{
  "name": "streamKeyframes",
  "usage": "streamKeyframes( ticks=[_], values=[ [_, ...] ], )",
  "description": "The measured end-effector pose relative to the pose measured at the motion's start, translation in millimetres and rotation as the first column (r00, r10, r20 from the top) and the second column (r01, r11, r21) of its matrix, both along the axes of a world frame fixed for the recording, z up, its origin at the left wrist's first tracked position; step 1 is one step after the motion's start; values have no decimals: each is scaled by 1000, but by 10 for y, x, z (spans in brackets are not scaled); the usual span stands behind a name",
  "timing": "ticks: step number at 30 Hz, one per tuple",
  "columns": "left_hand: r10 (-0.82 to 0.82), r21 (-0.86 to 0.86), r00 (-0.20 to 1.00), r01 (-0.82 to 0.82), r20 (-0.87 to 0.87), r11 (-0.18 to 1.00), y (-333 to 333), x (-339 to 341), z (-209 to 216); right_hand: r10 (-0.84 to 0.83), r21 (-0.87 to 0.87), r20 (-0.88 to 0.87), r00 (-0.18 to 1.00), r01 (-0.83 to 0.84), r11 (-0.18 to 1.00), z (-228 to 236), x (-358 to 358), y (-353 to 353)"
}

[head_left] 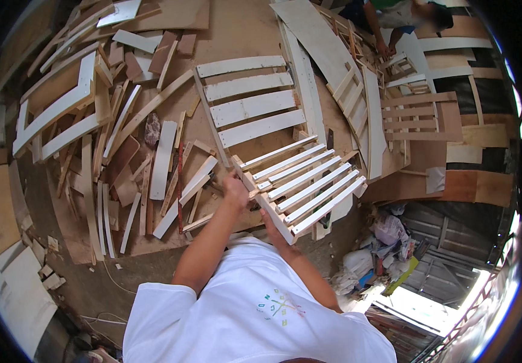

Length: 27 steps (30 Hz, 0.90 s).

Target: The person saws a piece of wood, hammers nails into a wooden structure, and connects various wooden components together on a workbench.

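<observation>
White slats (313, 187) on the wooden frame (288, 233) ran long ways, pointing away and right; it was over the near edge of the bench (236, 42); the left hand (234, 189) held its rail (280, 225) with bent fingers; the right hand (272, 231) touched lower; I couldn't tell its grip.

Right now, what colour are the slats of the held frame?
The slats look mainly white on top, best seen in the head view.
</observation>
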<state>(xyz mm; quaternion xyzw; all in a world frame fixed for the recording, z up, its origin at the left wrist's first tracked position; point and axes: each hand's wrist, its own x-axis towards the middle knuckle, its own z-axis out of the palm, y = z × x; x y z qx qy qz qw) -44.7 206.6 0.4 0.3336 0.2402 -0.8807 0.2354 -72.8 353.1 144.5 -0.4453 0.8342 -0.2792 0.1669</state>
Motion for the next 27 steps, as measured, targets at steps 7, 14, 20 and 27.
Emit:
streamKeyframes(
  ticks=[7,14,20,27],
  values=[
    [-49,128,959,13,280,992,-379,-281,-225,117,-58,-277,954,-138,989,207,-54,-89],
    [-25,22,868,16,497,1000,-221,-407,-517,30,42,46,999,-32,999,194,-58,-4],
    [10,-15,871,-3,491,1000,-209,-391,-632,-28,90,121,992,17,996,201,-9,-87],
    [-54,7,918,55,393,998,-248,-289,-452,244,39,-312,918,-244,969,26,-106,-5]
  ],
)
